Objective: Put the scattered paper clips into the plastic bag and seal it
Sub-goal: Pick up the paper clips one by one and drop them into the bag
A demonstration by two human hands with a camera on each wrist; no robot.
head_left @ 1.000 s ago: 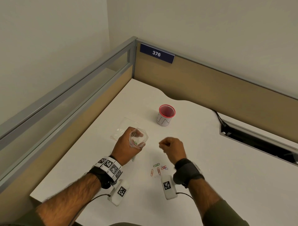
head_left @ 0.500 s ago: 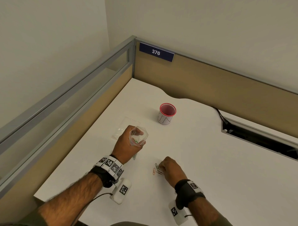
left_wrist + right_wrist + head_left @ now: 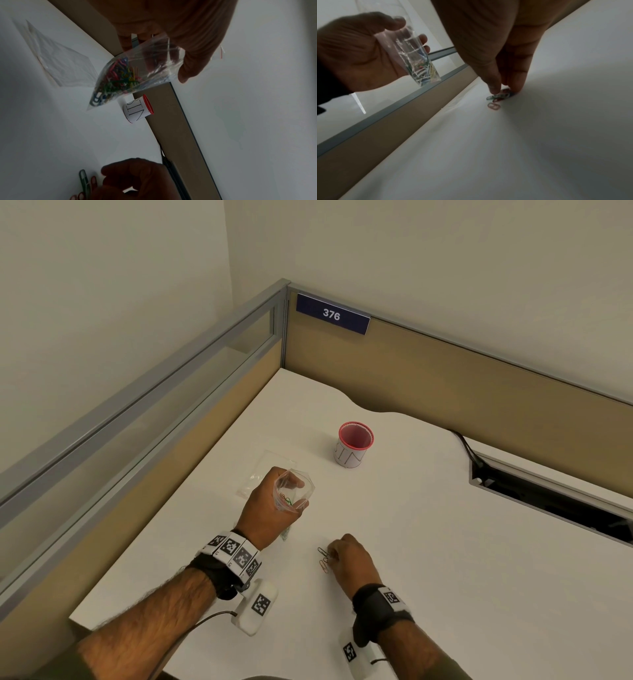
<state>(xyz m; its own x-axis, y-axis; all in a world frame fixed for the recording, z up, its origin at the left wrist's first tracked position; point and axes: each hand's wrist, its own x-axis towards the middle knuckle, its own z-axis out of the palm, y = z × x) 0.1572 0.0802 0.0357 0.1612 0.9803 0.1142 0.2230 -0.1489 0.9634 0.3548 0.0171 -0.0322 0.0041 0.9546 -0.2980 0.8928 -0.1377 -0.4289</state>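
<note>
My left hand grips a small clear plastic bag above the white table, its mouth open upward. Several coloured paper clips lie bunched in the bag's lower corner. My right hand is down on the table in front of the bag. Its thumb and fingertips pinch a green clip and others among the loose paper clips. A pink clip lies free just beside them. The hand hides part of the loose paper clips in the head view.
A second clear bag lies flat on the table behind my left hand. A red-rimmed cup with a white label stands further back. A cable slot opens at the right. Partition walls close off the back and left.
My right hand has dropped from beside the bag's mouth to the table and closed its fingertips on the loose clips. The left hand and bag have stayed in place.
</note>
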